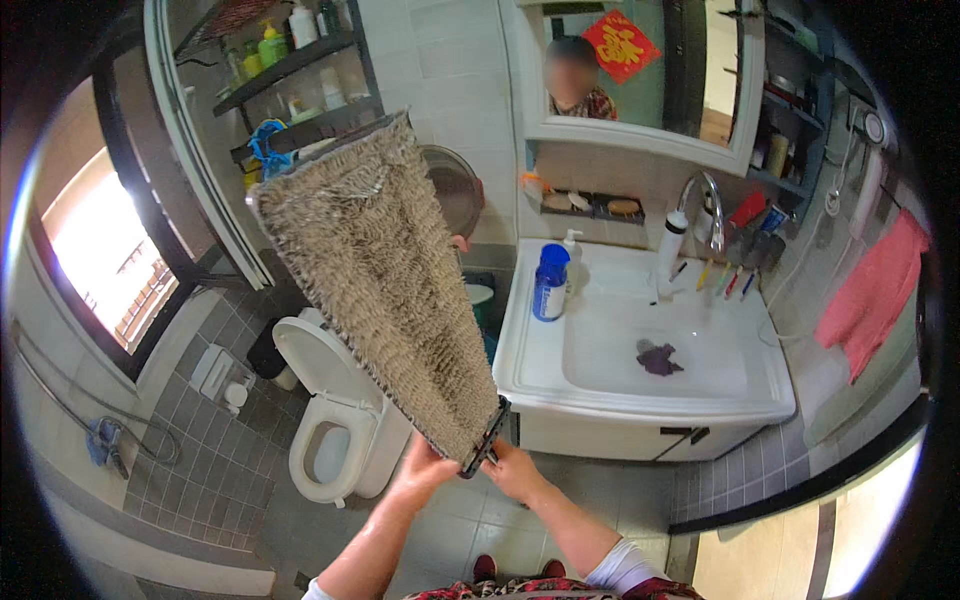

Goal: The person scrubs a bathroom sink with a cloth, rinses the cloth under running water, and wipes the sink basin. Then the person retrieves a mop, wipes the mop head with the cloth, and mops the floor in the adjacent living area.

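Observation:
A flat mop head with a shaggy beige-brown pad (375, 277) rises in front of me, tilted, its pile side facing me. My left hand (427, 466) grips its lower end from the left, and the fingers are partly hidden behind it. My right hand (514, 471) holds the same end from the right, at the dark plastic edge of the frame (489, 439). The pad's far end reaches up in front of the wall shelves. Its back and any handle are hidden from me.
Right of the mop stands a white washbasin (652, 405) with a dark purple cloth (660, 360) in the bowl. A blue-capped bottle (551, 285) is on its rim, below a mirror cabinet (637, 142). The toilet (330, 457), lid up, is at left. A pink towel (874, 300) hangs at right.

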Action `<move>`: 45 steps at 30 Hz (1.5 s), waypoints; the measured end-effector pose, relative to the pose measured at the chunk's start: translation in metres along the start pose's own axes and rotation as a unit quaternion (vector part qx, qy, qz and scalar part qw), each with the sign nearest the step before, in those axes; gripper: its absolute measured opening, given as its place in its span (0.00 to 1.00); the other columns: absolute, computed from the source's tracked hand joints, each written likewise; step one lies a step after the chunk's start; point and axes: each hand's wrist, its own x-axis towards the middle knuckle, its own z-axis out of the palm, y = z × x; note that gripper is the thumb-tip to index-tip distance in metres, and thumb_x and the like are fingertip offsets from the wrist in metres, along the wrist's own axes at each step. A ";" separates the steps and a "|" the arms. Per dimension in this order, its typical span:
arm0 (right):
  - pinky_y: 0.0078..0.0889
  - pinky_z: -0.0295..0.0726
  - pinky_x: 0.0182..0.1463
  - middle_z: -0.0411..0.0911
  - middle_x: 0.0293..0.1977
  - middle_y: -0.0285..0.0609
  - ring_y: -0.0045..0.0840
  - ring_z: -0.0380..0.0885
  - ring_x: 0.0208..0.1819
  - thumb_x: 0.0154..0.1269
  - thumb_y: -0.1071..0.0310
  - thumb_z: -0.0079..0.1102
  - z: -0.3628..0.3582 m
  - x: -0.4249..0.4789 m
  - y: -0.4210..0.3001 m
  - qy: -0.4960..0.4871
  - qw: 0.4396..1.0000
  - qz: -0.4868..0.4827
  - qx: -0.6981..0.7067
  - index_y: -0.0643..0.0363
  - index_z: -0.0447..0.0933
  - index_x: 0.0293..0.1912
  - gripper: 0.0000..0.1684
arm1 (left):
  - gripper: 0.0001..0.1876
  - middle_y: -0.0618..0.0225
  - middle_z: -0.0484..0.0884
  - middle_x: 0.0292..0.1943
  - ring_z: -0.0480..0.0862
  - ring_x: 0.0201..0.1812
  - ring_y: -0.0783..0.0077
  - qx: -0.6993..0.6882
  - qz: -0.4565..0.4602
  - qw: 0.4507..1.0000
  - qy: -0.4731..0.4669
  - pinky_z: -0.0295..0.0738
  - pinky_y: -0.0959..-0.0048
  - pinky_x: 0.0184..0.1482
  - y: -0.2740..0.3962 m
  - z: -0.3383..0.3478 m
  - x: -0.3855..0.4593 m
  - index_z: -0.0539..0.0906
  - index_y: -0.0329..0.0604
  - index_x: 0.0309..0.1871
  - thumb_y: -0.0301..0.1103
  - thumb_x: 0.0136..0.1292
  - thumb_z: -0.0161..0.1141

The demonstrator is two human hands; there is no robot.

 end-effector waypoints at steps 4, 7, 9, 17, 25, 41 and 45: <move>0.48 0.77 0.42 0.79 0.42 0.55 0.53 0.77 0.41 0.63 0.54 0.58 0.002 0.008 -0.008 0.065 0.996 0.014 -0.058 0.56 0.73 0.52 0.22 | 0.62 0.55 0.53 0.72 0.55 0.73 0.57 0.102 0.432 0.885 0.140 0.48 0.53 0.71 0.159 0.007 0.020 0.43 0.48 0.75 0.59 0.44 0.72; 0.49 0.77 0.39 0.80 0.37 0.53 0.53 0.78 0.37 0.62 0.55 0.59 0.006 0.005 -0.003 0.097 0.991 -0.018 -0.093 0.57 0.73 0.46 0.19 | 0.52 0.55 0.65 0.67 0.66 0.67 0.59 0.424 0.511 0.722 0.195 0.59 0.61 0.67 0.244 0.009 0.020 0.58 0.44 0.72 0.42 0.42 0.74; 0.50 0.76 0.41 0.80 0.36 0.52 0.51 0.78 0.38 0.62 0.55 0.59 0.015 0.009 -0.004 0.112 0.986 -0.079 -0.092 0.57 0.73 0.45 0.18 | 0.45 0.56 0.71 0.62 0.72 0.62 0.63 0.536 0.474 0.672 0.190 0.67 0.66 0.62 0.277 0.020 0.020 0.65 0.43 0.68 0.35 0.43 0.73; 0.48 0.72 0.47 0.79 0.37 0.47 0.45 0.78 0.41 0.62 0.55 0.58 0.040 0.017 -0.004 0.062 0.990 -0.064 -0.107 0.57 0.71 0.44 0.18 | 0.16 0.67 0.81 0.30 0.80 0.31 0.77 0.558 0.399 0.686 0.243 0.75 0.75 0.37 0.305 0.021 0.019 0.79 0.36 0.42 0.32 0.52 0.69; 0.47 0.73 0.46 0.79 0.39 0.49 0.44 0.78 0.42 0.63 0.55 0.57 0.056 0.015 -0.018 0.058 0.984 -0.075 -0.148 0.57 0.71 0.44 0.18 | 0.13 0.69 0.76 0.24 0.74 0.28 0.80 0.545 0.389 0.682 0.294 0.69 0.76 0.34 0.312 -0.015 0.021 0.76 0.33 0.32 0.35 0.59 0.64; 0.48 0.76 0.41 0.77 0.35 0.52 0.46 0.76 0.41 0.62 0.54 0.58 0.041 0.045 -0.023 0.123 0.980 -0.053 -0.147 0.63 0.74 0.35 0.19 | 0.22 0.61 0.78 0.52 0.79 0.50 0.71 0.218 0.150 0.915 0.304 0.72 0.74 0.52 0.101 -0.129 -0.033 0.72 0.41 0.63 0.39 0.68 0.55; 0.47 0.75 0.38 0.77 0.33 0.51 0.47 0.76 0.38 0.61 0.54 0.61 0.029 0.062 -0.041 0.176 0.975 -0.040 -0.130 0.61 0.73 0.32 0.18 | 0.31 0.60 0.73 0.60 0.77 0.53 0.68 0.256 -0.018 0.936 0.241 0.73 0.69 0.52 -0.024 -0.111 -0.057 0.68 0.47 0.66 0.20 0.57 0.61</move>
